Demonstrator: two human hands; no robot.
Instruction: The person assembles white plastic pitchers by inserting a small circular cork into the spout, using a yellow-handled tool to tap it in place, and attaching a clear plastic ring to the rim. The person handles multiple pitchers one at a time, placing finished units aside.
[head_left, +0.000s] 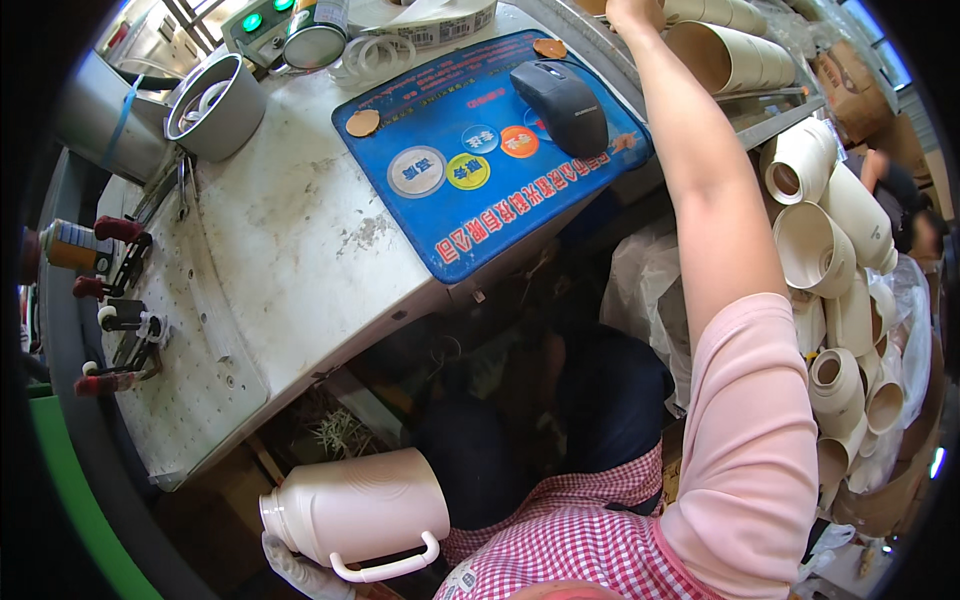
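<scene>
At the lower left, a pale pink plastic jug body (365, 505) with a side handle and a threaded neck lies on its side. My left hand (300, 572), in a light grey glove, grips it from below near the neck. My right arm stretches far up to the upper right. At its end my bare right hand (636, 12) is cut off by the top edge, beside several cream cylindrical shells. The nearest large one is an open-ended cream shell (715, 60). The fingers of my right hand are mostly out of sight.
The worktable (300, 200) carries a blue mat (440, 225), a black computer mouse (565, 105), a grey pot (225, 120), a tin can (316, 38) and label rolls (440, 25). Toggle clamps (125, 315) line its left edge. More cream shells (815, 245) are piled right.
</scene>
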